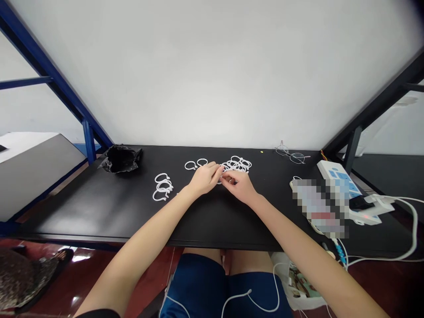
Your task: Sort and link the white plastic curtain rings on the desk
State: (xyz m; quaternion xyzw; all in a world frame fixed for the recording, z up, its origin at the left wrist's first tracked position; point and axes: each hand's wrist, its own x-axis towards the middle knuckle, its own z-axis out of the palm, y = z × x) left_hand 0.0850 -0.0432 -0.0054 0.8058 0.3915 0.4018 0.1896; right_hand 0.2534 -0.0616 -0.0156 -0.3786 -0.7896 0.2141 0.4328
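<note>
My left hand and my right hand meet over the middle of the black table, fingertips pinched together. Between them a bit of a white plastic ring shows; the fingers hide most of it. Just behind my right hand lies a heap of white rings, partly covered by the fingers. Two loose rings rest beyond my left hand. Further left, several more rings overlap in a small column; each has a gap with little knobs at its ends.
A crumpled black plastic bag stands open at the back left. Eyeglasses lie at the back right. A power strip with a plugged-in charger, white cables and a blurred-out phone occupy the right side. Metal frame posts flank the table.
</note>
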